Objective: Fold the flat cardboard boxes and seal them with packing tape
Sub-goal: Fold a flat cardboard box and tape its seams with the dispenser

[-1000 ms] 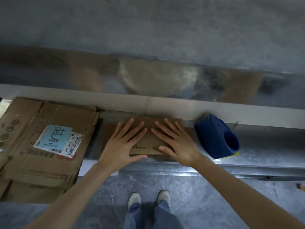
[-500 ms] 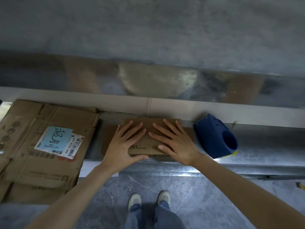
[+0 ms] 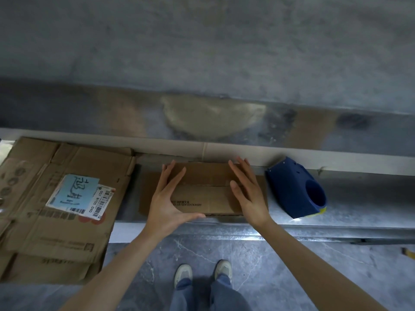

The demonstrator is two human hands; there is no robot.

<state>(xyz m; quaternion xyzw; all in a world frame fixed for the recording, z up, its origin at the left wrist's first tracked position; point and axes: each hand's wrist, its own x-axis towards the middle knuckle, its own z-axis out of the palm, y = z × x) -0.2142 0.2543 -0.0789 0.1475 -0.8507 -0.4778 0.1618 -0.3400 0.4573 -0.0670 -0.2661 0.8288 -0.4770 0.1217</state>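
Note:
A small brown cardboard box (image 3: 205,191) lies on the metal shelf (image 3: 359,198) in front of me, its top flaps folded flat. My left hand (image 3: 167,198) lies with straight fingers over the box's left end, thumb along the near edge. My right hand (image 3: 248,191) is at the box's right end, fingers straight and spread. A blue tape dispenser (image 3: 296,189) sits on the shelf just right of the box.
A stack of flattened cardboard boxes (image 3: 56,209) with a blue and white label lies at the left, overhanging the shelf edge. A grey wall and a shiny metal back panel rise behind the shelf. My feet stand on the marble floor (image 3: 292,265) below.
Both hands have slid apart from the middle of the box top out to its left and right ends. The box and the dispenser have stayed in place.

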